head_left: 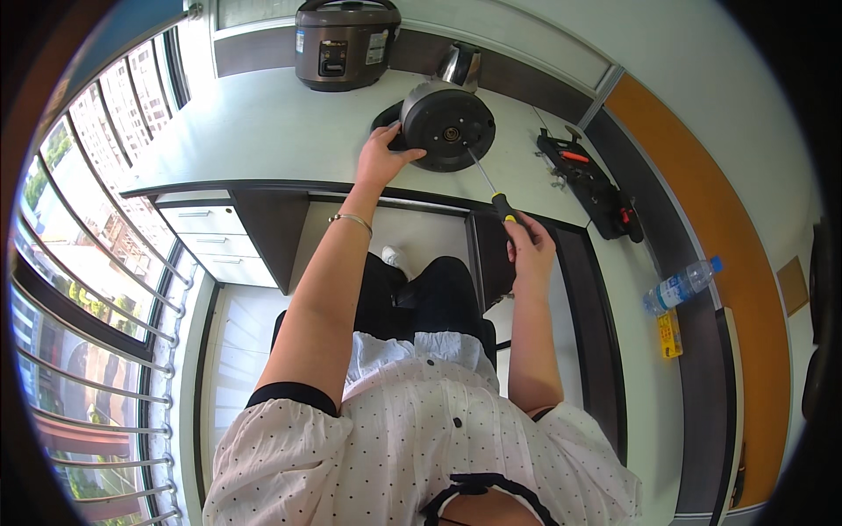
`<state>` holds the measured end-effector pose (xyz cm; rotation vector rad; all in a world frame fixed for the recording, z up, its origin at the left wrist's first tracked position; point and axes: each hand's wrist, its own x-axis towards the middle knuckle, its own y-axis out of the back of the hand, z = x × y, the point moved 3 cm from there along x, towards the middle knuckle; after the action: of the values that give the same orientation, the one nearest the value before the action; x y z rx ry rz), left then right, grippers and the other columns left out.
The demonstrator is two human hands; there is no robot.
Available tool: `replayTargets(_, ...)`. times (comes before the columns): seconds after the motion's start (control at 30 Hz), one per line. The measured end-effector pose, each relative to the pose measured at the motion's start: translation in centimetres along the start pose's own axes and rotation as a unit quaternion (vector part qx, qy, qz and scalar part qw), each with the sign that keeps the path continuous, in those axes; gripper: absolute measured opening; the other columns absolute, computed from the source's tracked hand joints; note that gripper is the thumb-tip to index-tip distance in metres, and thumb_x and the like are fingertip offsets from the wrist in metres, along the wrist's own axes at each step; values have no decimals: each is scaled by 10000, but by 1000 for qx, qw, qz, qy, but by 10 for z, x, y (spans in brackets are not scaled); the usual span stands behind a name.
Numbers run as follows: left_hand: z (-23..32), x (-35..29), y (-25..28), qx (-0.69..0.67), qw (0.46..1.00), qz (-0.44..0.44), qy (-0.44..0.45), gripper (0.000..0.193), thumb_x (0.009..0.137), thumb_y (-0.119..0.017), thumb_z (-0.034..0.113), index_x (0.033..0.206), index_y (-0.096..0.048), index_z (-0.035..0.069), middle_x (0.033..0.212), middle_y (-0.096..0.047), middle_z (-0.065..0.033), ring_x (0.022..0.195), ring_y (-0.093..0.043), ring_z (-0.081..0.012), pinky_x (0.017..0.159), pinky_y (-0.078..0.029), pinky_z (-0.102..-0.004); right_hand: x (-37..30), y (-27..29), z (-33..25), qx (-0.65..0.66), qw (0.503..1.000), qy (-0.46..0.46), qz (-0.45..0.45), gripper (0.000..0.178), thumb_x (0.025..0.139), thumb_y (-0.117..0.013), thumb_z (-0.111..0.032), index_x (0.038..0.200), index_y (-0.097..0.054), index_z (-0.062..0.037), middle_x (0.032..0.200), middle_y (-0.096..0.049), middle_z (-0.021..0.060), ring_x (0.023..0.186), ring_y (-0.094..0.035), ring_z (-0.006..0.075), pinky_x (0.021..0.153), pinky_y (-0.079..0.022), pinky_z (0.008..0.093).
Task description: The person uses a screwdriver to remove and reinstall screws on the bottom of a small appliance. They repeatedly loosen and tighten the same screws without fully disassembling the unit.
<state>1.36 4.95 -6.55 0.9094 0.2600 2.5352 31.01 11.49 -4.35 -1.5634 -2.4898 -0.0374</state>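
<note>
An electric kettle (447, 118) lies tipped on the table, its round dark underside turned toward me. Its black handle (384, 117) sticks out on the left. My left hand (383, 159) grips the kettle's left side, thumb on the rim of the base and fingers by the handle. In my right hand (530, 245) is a screwdriver (498, 202) with a black and yellow grip. Its shaft points up and left, and the tip meets the underside to the lower right of the round centre socket. Whether it sits in a screw is too small to tell.
A brown rice cooker (346, 48) stands at the back left, and a shiny metal vessel (460, 66) behind the kettle. To the right are a black tool case (596, 188) with red-handled tools, a plastic bottle (684, 286) lying down and a yellow pack (669, 334). Drawers (210, 241) are below left.
</note>
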Motion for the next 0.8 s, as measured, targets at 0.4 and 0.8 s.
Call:
replayTargets(0.4, 1, 1, -2, -3, 1000, -9, 6, 782, 611, -827, 381, 1251, -561, 19, 1203, -565, -116, 1113, -550, -284, 944, -445, -361, 8, 8, 5, -119, 989, 86, 34, 304, 796, -674, -179, 1052, -676, -17, 883, -658, 65, 606, -573, 151, 540, -443, 276)
replayTargets(0.8, 3, -1, 0, -10, 1000, -5, 3, 784, 607, -830, 379, 1244, -564, 7, 1194, -569, -121, 1105, -554, -283, 936, -447, -358, 7, 1, 0, -142, 989, 48, -1, 340, 817, -650, -245, 1032, -671, 16, 767, -652, 57, 666, -593, 131, 621, -457, 246)
